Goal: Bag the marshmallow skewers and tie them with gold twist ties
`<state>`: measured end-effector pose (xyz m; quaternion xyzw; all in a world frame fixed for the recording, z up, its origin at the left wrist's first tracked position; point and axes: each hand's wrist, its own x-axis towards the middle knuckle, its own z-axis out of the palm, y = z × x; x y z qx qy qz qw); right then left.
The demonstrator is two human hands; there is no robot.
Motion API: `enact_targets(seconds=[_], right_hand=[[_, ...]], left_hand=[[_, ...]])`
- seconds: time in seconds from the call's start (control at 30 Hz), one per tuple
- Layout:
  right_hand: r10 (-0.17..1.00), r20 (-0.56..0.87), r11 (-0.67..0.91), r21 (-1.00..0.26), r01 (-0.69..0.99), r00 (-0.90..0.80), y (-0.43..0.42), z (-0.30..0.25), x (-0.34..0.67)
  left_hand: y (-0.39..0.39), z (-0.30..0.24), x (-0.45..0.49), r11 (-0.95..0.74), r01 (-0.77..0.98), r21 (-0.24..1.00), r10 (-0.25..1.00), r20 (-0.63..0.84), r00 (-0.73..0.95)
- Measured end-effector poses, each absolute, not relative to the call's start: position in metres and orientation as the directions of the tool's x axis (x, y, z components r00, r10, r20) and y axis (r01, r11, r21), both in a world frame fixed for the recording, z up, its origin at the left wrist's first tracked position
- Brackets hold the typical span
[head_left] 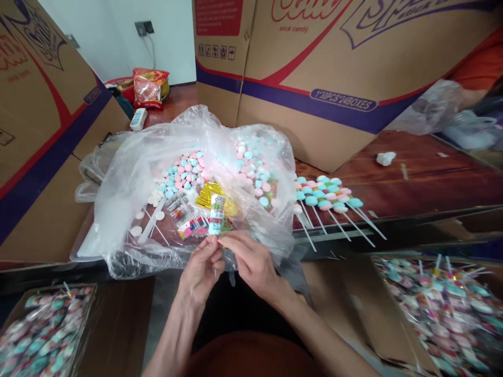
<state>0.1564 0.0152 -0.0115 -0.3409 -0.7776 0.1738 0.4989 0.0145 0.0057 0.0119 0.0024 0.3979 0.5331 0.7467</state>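
My left hand [202, 269] and my right hand [251, 262] meet at the near edge of a wooden table. Together they pinch the base of a wrapped stick candy [216, 214] that stands upright in a printed clear sleeve. Behind it lies a large clear plastic bag [129, 173] full of pink, blue and white candies [184, 175] on sticks. Printed wrappers [188, 220] and gold twist ties [210, 193] lie inside the bag mouth. A row of unwrapped stick candies [326, 196] lies to the right of the bag.
Large cardboard cartons [334, 68] stand behind and at the left [43, 131]. Boxes of wrapped candies sit at lower left [43, 330] and lower right [444, 309]. Another person's arm with a plastic bag [436, 104] is at the far right. A snack bag [147, 86] lies at the back.
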Motion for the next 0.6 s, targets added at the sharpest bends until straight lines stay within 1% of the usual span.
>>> enact_targets(seconds=[0.07, 0.13, 0.23, 0.3, 0.37, 0.47, 0.53, 0.57, 0.6], right_hand=[[0.635, 0.712, 0.761, -0.509, 0.403, -0.299, 0.017, -0.009, 0.161], [0.590, 0.748, 0.785, -0.440, 0.437, -0.306, 0.018, -0.005, 0.165], [0.541, 0.781, 0.801, -0.365, 0.476, -0.311, 0.018, 0.002, 0.167], [0.543, 0.780, 0.793, -0.354, 0.496, -0.311, 0.017, 0.004, 0.166], [0.588, 0.759, 0.761, -0.401, 0.511, -0.279, 0.014, 0.005, 0.163], [0.697, 0.695, 0.672, -0.547, 0.499, -0.177, 0.005, 0.007, 0.157], [0.777, 0.618, 0.601, -0.676, 0.426, -0.116, -0.002, 0.013, 0.157], [0.815, 0.572, 0.562, -0.738, 0.374, -0.096, -0.006, 0.017, 0.157], [0.847, 0.526, 0.519, -0.791, 0.324, -0.075, -0.008, 0.022, 0.158]], left_hand=[[0.003, 0.017, 0.016, 0.457, -0.812, 0.363, 0.775, -0.610, 0.164], [0.000, 0.021, 0.019, 0.477, -0.816, 0.328, 0.764, -0.613, 0.200], [-0.006, 0.025, 0.026, 0.462, -0.814, 0.351, 0.788, -0.585, 0.195], [-0.009, 0.024, 0.033, 0.452, -0.803, 0.389, 0.802, -0.571, 0.174], [-0.009, 0.021, 0.038, 0.435, -0.783, 0.445, 0.819, -0.556, 0.139], [-0.007, 0.021, 0.038, 0.439, -0.721, 0.536, 0.849, -0.509, 0.139], [-0.006, 0.023, 0.032, 0.446, -0.659, 0.605, 0.864, -0.482, 0.143], [-0.006, 0.024, 0.027, 0.426, -0.622, 0.657, 0.879, -0.464, 0.111], [-0.006, 0.024, 0.023, 0.347, -0.576, 0.740, 0.911, -0.411, 0.021]])
